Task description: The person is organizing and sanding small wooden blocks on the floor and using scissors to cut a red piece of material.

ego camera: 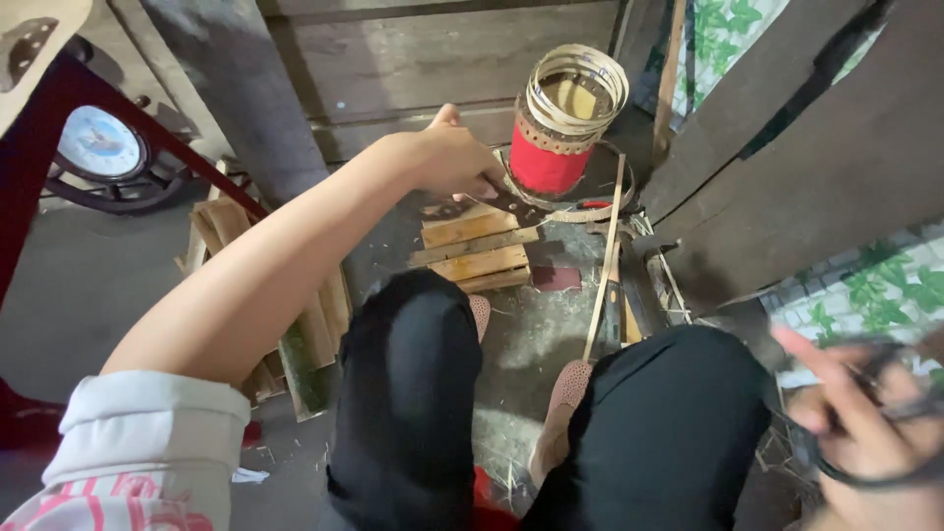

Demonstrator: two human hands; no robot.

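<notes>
A dark metal tool [516,204] is gripped by the left hand [452,157] just beside a red can [544,162] wrapped with a coil of bamboo strips [575,90], past wooden blocks [477,246], while dark loops [865,433] are held in the closed right hand [865,413].

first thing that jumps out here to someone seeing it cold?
The red cylinder topped with coiled bamboo strips, upright at top centre. The left hand reaches out to its base; the right hand, blurred at lower right, holds dark loops. Between the knees lies a small wooden pallet on the floor.
</notes>
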